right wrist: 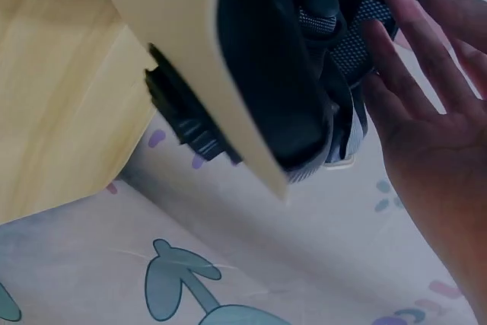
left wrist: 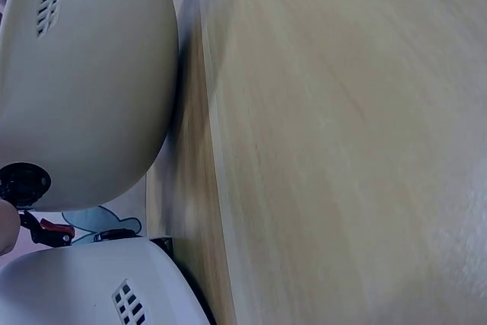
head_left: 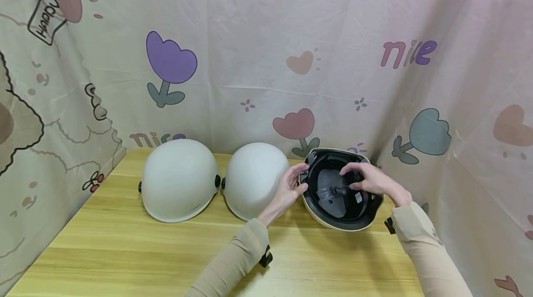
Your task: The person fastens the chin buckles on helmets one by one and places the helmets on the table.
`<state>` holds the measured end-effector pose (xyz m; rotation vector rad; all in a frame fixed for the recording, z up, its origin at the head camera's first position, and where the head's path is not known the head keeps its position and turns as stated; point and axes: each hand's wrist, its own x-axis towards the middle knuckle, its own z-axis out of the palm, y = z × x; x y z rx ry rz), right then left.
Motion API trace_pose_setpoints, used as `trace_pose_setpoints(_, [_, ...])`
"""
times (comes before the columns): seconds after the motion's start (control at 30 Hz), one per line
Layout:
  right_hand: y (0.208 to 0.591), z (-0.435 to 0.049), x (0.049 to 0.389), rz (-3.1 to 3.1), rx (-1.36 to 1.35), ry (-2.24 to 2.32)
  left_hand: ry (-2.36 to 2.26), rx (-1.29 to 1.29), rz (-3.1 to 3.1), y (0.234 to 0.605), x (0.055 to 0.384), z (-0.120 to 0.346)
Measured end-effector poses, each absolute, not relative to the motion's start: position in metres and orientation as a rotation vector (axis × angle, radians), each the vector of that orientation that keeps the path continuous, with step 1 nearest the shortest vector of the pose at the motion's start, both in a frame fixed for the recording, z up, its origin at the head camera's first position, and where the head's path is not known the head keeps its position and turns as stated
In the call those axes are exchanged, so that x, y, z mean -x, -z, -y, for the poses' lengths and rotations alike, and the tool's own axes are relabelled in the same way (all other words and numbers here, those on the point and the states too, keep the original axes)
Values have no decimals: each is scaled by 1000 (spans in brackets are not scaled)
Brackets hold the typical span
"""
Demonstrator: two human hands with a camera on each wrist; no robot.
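A cream helmet (head_left: 322,220) lies upturned on the table at the right, its black lining facing up toward the head camera. At its left rim, my left hand (head_left: 287,190) holds the edge with thumb and fingers; some of those fingers are hidden. My right hand (head_left: 370,180) reaches over the right side into the opening, its fingers loosely bent. In the right wrist view the fingers of the right hand (right wrist: 434,104) are spread beside the black padding and straps (right wrist: 342,104). Beside the left thumb, a strap buckle with a red part (left wrist: 53,231) hangs.
Two more pale helmets stand dome up in a row: one at the left (head_left: 179,181), another in the middle (head_left: 256,179), close to my left hand. All sit near the back of the wooden table (head_left: 125,260). A printed curtain (head_left: 250,56) hangs behind and at both sides.
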<state>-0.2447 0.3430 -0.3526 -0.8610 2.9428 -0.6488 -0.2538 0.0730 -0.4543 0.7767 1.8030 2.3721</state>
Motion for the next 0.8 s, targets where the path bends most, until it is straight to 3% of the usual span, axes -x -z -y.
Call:
trace_pose_setpoints(0.23, [354, -336, 263, -2691, 901, 685, -2373, -773, -1805, 455, 253, -73])
trace_pose_setpoints(0.8, [378, -333, 280, -2594, 639, 627, -2354, -726, -1820, 452, 253, -73])
